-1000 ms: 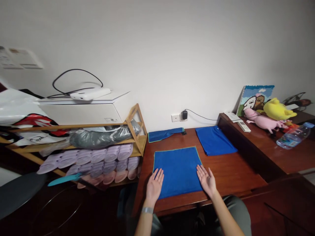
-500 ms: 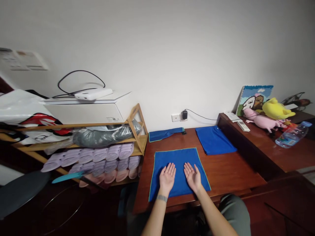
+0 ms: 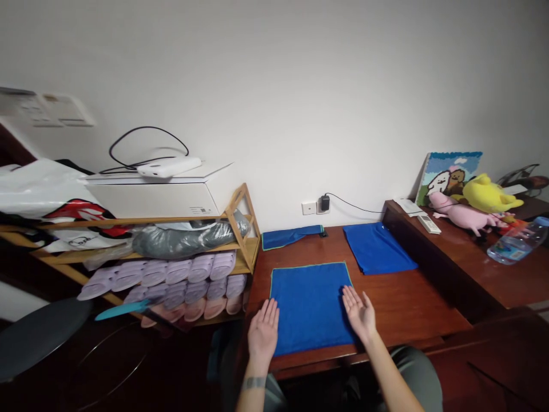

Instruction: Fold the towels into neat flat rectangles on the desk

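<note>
A blue cloth (image 3: 312, 309) with a green edge is spread out on the brown wooden table (image 3: 398, 309). My left hand (image 3: 263, 332) is palm up at the cloth's left edge, fingers stretched out and holding nothing. Over the right edge of the cloth is my right hand (image 3: 359, 313), also palm up, open and bare of any object. A second blue cloth (image 3: 378, 248) lies folded at the back right of the table. Along the back left lies a narrow folded blue cloth (image 3: 289, 236).
Slippers (image 3: 167, 273) fill a wooden rack (image 3: 246, 260) on the left, with a white box (image 3: 158, 199) on top. On the raised right surface are plush toys (image 3: 465, 214), a remote (image 3: 429, 224) and a plastic bottle (image 3: 517, 243). A black stool (image 3: 43, 337) stands lower left.
My hands have moved apart, the left one to the left and the right one to the right, from over the middle of the cloth to its sides. The view has shifted slightly.
</note>
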`<action>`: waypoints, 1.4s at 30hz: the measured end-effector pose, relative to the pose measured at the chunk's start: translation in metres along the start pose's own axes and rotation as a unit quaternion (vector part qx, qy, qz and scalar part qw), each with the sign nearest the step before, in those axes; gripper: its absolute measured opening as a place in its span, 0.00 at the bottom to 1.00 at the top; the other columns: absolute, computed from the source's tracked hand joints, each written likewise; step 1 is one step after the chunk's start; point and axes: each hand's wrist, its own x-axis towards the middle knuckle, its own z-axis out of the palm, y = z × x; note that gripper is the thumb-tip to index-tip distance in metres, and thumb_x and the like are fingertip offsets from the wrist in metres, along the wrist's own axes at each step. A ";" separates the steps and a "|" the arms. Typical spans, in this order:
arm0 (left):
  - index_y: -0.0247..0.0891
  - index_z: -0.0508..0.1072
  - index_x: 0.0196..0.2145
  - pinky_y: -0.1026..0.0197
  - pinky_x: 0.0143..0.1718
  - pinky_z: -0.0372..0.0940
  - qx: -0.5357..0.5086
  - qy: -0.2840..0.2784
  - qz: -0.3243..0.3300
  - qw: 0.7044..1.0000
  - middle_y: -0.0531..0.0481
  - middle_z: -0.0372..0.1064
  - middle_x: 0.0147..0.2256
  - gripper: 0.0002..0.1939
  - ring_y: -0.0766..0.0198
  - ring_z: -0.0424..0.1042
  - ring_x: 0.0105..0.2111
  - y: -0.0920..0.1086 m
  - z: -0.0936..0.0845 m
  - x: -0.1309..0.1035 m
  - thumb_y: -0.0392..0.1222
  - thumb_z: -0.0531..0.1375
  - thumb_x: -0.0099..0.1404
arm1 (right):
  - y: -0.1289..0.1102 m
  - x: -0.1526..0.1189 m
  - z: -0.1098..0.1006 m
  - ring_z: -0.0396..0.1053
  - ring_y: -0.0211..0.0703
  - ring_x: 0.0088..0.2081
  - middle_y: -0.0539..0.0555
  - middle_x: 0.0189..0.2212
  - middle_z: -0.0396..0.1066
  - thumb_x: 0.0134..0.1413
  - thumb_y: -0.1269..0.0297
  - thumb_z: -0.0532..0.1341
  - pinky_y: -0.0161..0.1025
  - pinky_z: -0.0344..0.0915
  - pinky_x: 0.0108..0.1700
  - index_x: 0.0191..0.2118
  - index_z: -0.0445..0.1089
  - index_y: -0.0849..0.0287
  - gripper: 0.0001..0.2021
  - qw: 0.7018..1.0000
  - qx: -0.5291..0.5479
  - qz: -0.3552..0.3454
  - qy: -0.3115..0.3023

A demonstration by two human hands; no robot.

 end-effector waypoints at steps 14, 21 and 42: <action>0.45 0.66 0.74 0.46 0.71 0.68 0.005 0.032 -0.034 0.999 0.37 0.59 0.77 0.29 0.51 0.62 0.74 -0.011 0.028 0.021 0.39 0.55 0.78 | 0.000 0.026 0.003 0.69 0.47 0.71 0.60 0.66 0.76 0.72 0.54 0.57 0.56 0.71 0.70 0.57 0.75 0.53 0.17 0.999 0.011 -0.028 0.037; 0.45 0.67 0.74 0.50 0.73 0.64 0.002 0.042 0.030 0.999 0.40 0.62 0.75 0.32 0.54 0.64 0.73 0.007 0.018 0.022 0.36 0.56 0.75 | -0.014 0.016 -0.006 0.68 0.48 0.72 0.61 0.63 0.78 0.70 0.56 0.58 0.55 0.69 0.72 0.61 0.75 0.54 0.20 0.998 0.021 -0.045 0.038; 0.41 0.72 0.69 0.55 0.72 0.66 0.005 0.047 0.045 0.998 0.41 0.66 0.74 0.26 0.57 0.64 0.74 0.023 0.050 0.057 0.37 0.53 0.77 | -0.013 0.051 0.014 0.69 0.48 0.72 0.60 0.65 0.76 0.69 0.50 0.59 0.57 0.66 0.74 0.60 0.76 0.53 0.21 0.998 0.010 -0.055 0.014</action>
